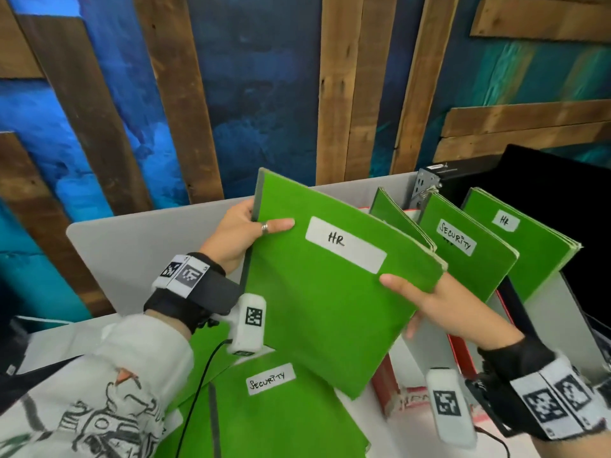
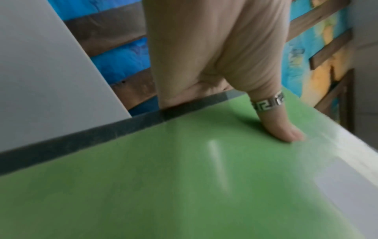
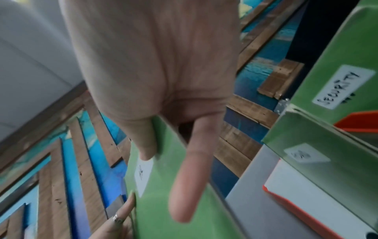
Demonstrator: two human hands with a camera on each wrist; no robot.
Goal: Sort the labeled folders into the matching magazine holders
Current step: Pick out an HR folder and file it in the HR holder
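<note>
A green folder labelled HR (image 1: 317,292) is held tilted above the desk by both hands. My left hand (image 1: 244,229) grips its dark spine at the upper left, ringed thumb (image 2: 282,126) flat on the cover (image 2: 184,177). My right hand (image 1: 436,305) pinches the right edge, thumb on the front and fingers behind (image 3: 184,177). To the right, red and white magazine holders (image 1: 386,381) carry standing green folders: one with its label hidden (image 1: 396,219), one marked SECURITY (image 1: 463,256) and one marked HR (image 1: 525,249). A SECURITY folder (image 1: 274,411) tops the pile on the desk below.
A grey partition panel (image 1: 142,252) stands behind the desk, with a metal bracket (image 1: 426,186) at its right end. A black screen (image 1: 562,193) fills the far right. White desk surface (image 1: 59,345) shows at the left, and a wood and blue wall rises behind.
</note>
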